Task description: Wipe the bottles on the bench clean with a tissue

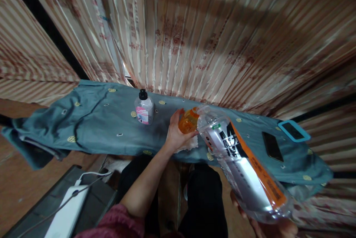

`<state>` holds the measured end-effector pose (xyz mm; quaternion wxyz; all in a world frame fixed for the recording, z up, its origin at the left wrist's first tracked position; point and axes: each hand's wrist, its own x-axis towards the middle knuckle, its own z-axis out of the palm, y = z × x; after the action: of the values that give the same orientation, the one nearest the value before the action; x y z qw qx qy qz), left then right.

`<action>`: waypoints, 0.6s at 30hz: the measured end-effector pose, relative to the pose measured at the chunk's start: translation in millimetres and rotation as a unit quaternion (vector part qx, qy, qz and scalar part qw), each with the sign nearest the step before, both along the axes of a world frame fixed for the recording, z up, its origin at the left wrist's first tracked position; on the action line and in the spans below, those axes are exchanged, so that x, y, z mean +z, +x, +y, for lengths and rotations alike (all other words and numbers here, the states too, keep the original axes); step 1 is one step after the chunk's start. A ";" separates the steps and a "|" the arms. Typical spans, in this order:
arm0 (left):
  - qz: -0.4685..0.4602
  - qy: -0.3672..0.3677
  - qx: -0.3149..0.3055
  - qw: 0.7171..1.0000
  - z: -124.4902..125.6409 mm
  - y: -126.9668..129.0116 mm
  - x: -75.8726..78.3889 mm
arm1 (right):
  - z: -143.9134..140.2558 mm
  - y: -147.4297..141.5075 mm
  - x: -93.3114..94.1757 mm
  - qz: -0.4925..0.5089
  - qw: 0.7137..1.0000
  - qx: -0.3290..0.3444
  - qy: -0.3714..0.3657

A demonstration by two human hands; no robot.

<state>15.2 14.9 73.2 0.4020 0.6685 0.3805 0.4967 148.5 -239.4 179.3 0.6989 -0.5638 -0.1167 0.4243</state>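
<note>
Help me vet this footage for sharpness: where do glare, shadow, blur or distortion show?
Head view: bright highlights on the large bottle, its big black lettering readable but small print soft; head view: a dark shadow band across the upper part of the patterned curtain; head view: wide-angle stretch seems to bow the green cloth.

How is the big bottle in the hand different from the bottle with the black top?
The big bottle is tilted in the right hand, but the black-topped bottle stands on the cloth. The big bottle shows silver, black and orange; the black-topped bottle shows pink and white below its top. Both have see-through parts.
</note>
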 end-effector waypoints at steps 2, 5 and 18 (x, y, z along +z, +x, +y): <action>-0.016 0.010 -0.005 1.000 1.1 -6.7 2.8 | 0.4 0.1 -3.3 0.000 1.000 -0.010 -0.007; -0.044 0.008 -0.004 0.999 3.6 -16.4 5.0 | 1.3 1.7 -7.6 -0.016 1.000 -0.018 -0.020; -0.068 0.015 0.033 0.997 5.4 -16.1 6.8 | 1.5 4.4 -10.8 -0.067 0.998 0.008 0.000</action>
<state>-0.9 20.3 80.0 0.4002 0.6265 0.3664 0.5595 152.9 -237.8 168.5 0.6859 -0.5900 -0.1676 0.3916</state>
